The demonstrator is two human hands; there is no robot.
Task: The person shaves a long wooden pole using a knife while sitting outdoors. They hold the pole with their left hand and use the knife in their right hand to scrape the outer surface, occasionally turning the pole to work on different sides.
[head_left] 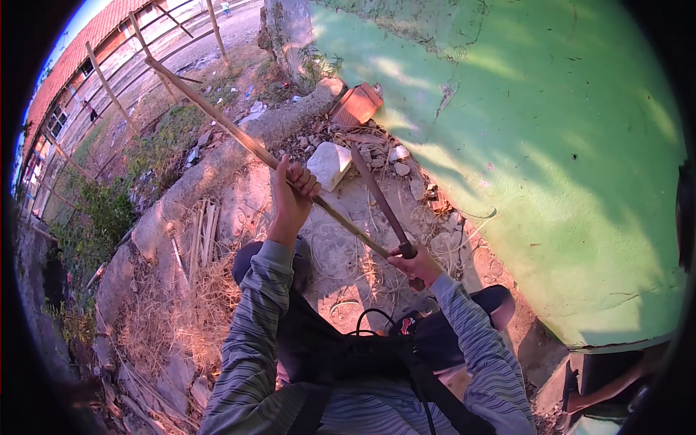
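A long wooden pole [225,119] slants from the upper left down to the middle. My left hand [291,190] is closed around it partway along. At the pole's lower end, my right hand [420,267] is closed on a machete [375,190], whose long dark blade points up and away from me. The fingertips of the right hand also meet the pole's end; whether they pinch it, I cannot tell. A pale whitish block [330,165] lies on the ground beyond, between pole and blade.
A green wall [536,167] rises along the right. Rubble and an orange hollow brick [357,106] lie at its foot. Shavings and thin strips [167,312] cover the ground at left. A stick fence [109,87] stands far left. Another person's limb [609,391] shows at lower right.
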